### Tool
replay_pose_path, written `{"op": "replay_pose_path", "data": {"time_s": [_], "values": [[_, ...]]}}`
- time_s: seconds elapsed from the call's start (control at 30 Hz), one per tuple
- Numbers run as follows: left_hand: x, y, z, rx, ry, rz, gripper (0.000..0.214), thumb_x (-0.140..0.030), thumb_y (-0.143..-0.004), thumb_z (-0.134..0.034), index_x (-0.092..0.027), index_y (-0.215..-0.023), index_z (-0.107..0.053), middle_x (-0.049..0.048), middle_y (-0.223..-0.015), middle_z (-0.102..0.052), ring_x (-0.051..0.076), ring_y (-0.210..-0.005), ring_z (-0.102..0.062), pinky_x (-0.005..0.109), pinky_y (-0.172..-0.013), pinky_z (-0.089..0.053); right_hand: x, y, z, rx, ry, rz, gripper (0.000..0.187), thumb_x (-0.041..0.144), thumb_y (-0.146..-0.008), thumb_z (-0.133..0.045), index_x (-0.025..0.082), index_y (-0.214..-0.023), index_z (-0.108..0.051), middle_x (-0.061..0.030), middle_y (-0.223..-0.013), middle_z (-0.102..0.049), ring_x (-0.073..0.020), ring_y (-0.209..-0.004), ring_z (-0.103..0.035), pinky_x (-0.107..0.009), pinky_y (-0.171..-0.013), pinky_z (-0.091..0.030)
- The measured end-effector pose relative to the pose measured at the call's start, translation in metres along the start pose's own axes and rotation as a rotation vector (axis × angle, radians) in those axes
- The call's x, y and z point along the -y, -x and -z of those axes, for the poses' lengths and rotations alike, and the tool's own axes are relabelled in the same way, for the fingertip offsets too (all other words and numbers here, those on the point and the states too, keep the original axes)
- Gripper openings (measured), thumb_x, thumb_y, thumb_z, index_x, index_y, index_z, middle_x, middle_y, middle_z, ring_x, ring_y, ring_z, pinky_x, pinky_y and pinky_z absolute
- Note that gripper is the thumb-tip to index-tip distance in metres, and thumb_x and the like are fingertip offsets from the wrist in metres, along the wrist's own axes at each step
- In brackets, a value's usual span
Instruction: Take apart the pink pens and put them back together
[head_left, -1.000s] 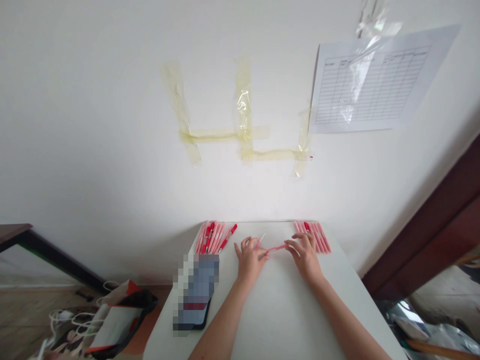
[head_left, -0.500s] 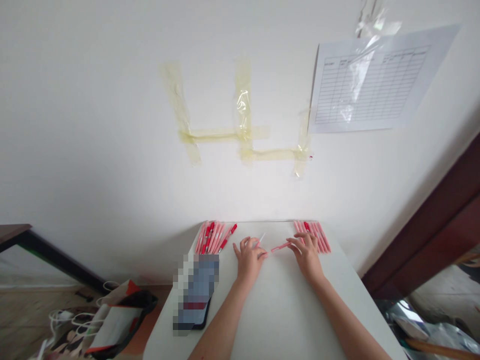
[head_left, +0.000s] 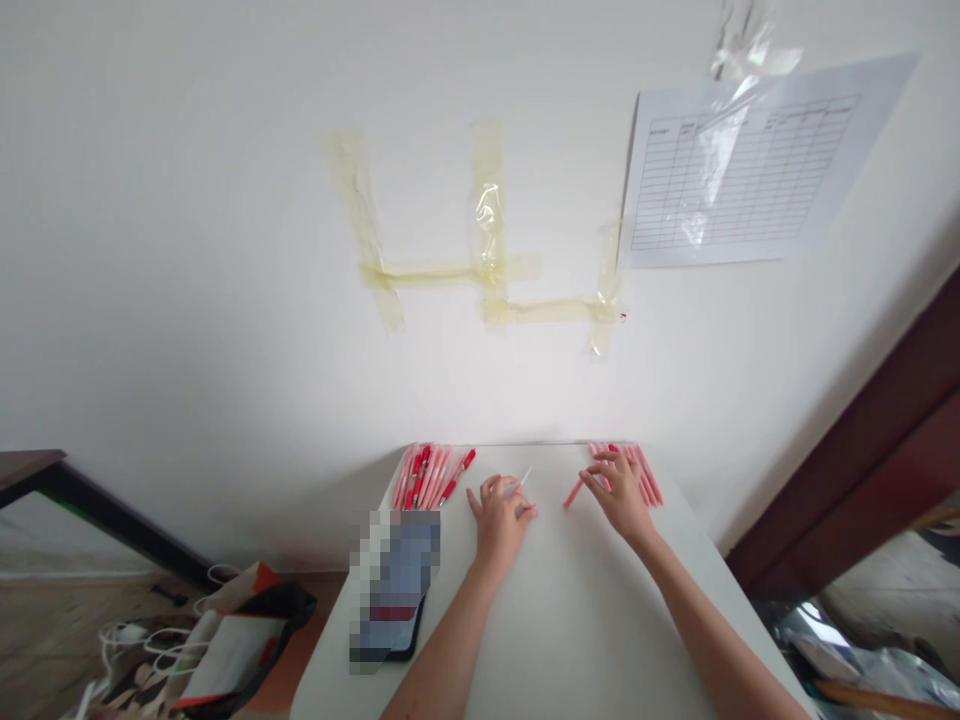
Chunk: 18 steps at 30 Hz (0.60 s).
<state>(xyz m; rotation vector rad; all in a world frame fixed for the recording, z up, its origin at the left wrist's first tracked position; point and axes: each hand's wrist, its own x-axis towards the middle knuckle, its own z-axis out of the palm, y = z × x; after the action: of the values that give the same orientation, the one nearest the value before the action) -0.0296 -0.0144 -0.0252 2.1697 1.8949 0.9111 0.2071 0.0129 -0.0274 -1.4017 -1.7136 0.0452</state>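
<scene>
My left hand (head_left: 498,525) is closed over the middle of the white table (head_left: 562,600), its thumb and forefinger pinched together. A thin pen part (head_left: 526,478), pale at its upper end and pink lower down, sticks out past its fingers; the rest is hidden. My right hand (head_left: 621,500) pinches a slim pink pen barrel (head_left: 574,494) by its upper end, the lower end pointing down toward the table. Behind that hand lies a row of pink pens (head_left: 651,478) with a red one among them. Left of my left hand lies another group of pink and red pens (head_left: 431,478).
A phone (head_left: 401,585), blurred out, lies on the table's left side. The wall behind carries yellowed tape (head_left: 491,230) and a printed sheet (head_left: 735,180). Bags and white cables (head_left: 161,635) are on the floor at left; dark red wood (head_left: 847,440) stands at right.
My right hand has moved slightly up, and the pink barrel has swung from nearly level to steeply slanted, away from the left hand. My left hand has hardly moved.
</scene>
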Motion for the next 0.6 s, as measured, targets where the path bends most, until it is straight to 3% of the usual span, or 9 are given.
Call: {"op": "replay_pose_path", "data": {"time_s": [0.27,0.6], "values": [[0.000,0.000,0.000,-0.013,0.005,-0.011,0.005,-0.026,-0.075,-0.079,-0.027,-0.075,-0.075,0.0034,-0.126,-0.064,0.033,-0.133,-0.045,0.076,-0.115,-0.012,0.000,-0.018,-0.011,0.226,0.213,0.143,0.031,0.043,-0.096,-0.052,0.025,-0.081,-0.072,-0.0090,-0.126,-0.058,-0.0340,-0.124,-0.040,-0.054,-0.098,-0.040],[-0.002,-0.001,0.003,0.019,0.023,0.018,0.003,-0.025,-0.075,-0.078,-0.027,-0.076,-0.076,0.0048,-0.127,-0.063,0.034,-0.134,-0.043,0.075,-0.116,-0.009,-0.006,-0.016,-0.036,0.199,0.400,0.200,0.022,0.040,-0.095,-0.057,0.022,-0.089,-0.068,-0.0116,-0.118,-0.060,-0.0326,-0.124,-0.043,-0.054,-0.105,-0.036]]}}
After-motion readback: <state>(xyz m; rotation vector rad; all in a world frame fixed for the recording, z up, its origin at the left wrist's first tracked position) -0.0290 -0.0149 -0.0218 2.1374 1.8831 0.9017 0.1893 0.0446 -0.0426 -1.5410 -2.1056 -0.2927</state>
